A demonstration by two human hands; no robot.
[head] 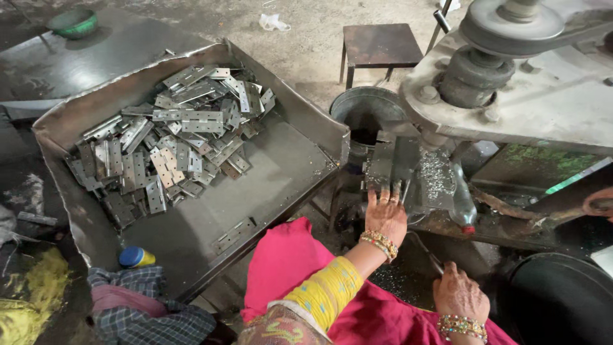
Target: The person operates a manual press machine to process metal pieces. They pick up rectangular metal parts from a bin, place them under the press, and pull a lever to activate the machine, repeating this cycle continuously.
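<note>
Hinge plate (391, 167) lies flat on the machine bed (440, 185), just under the drill head, w/ your left hand (385, 214) pressing on its near edge. Fingers (383, 193) are spread flat on top, not curled round it, so it's a hold-down, not a pinch. Your right hand (460, 295) sits lower right, near your lap, fingers closed over a thin dark bar (426, 252) that runs up-left toward the machine; can't tell what the bar is. Bangles on both wrists, yellow sleeve (325, 291) on left arm.

Metal shavings (435, 176) are piled on the bed just right of the plate. A clear plastic bottle (462, 204) w/ a red cap lies tilted beside the shavings. Round metal bucket (367, 110) sits behind the plate, close to the machine's pulley (511, 22).

To your left, a big sheet-metal tray (281, 166) holds a heap of hinges (169, 137) toward its far left corner; one single hinge (233, 234) lies apart near the front edge. Yellow container w/ blue cap (136, 257) sits below the tray, next to checked cloth (150, 306). Small dark stool (378, 46) well behind, green bowl (75, 22) top left. Pink cloth (287, 259) covers your lap. Another person's hand (599, 203) shows at the far right edge.
</note>
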